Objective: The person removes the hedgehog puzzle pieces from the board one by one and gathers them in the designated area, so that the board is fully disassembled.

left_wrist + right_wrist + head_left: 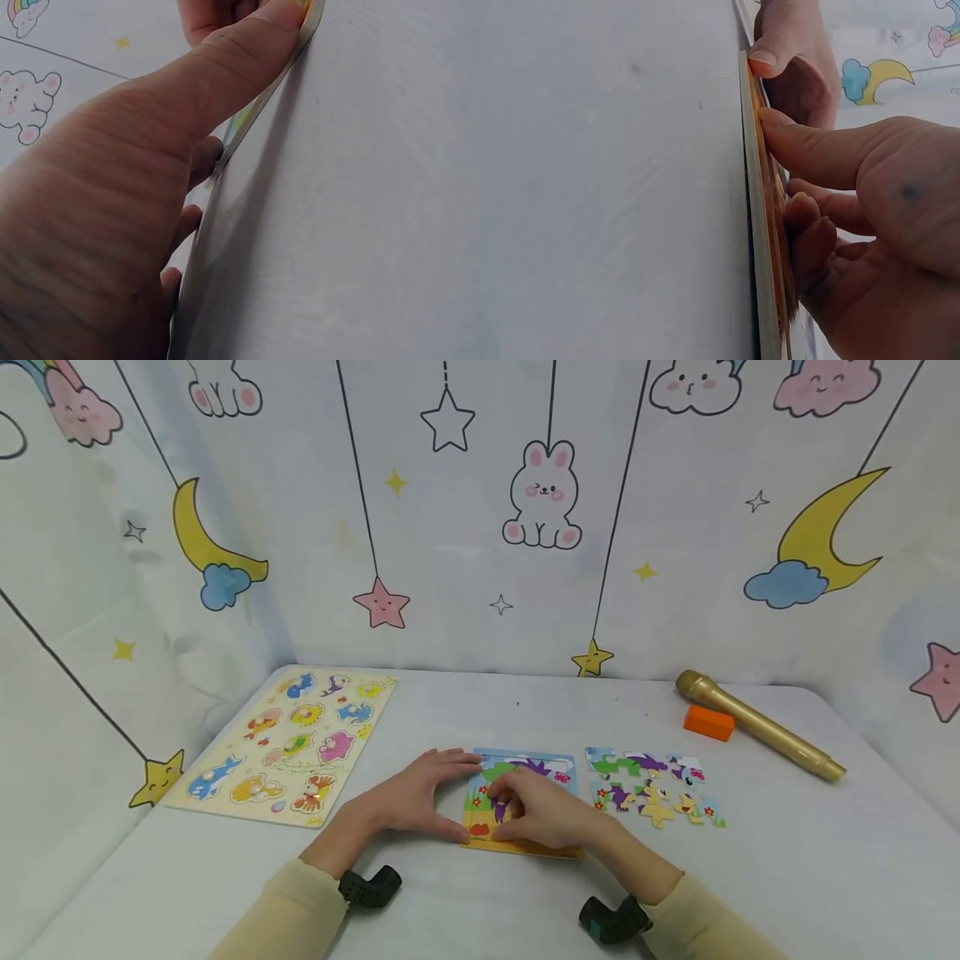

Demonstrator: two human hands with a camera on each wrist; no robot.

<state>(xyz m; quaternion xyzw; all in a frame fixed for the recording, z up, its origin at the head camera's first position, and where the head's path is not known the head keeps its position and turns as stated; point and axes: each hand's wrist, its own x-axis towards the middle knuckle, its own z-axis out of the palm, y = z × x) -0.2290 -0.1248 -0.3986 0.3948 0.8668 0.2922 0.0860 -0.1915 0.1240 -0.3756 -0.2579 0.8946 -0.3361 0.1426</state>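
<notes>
A jigsaw puzzle board (525,847) with a colourful picture lies flat in front of me. My left hand (420,789) spans its left side, thumb on the near left corner and the other fingers stretched toward the far edge. In the left wrist view, that thumb (232,64) presses the board's edge. Over the left middle of the board, my right hand (551,810) has curled fingers; thumb and forefinger pinch at a puzzle piece (498,811), mostly covered by the hand. The right wrist view shows the right thumb (817,150) against the board's surface.
Loose jigsaw pieces (657,810) lie in two rows right of the board. A knobbed animal puzzle board (247,806) is at the left. Back right, an orange block (708,723) sits beside a gold microphone (765,727). A patterned curtain (465,527) hangs behind the white table.
</notes>
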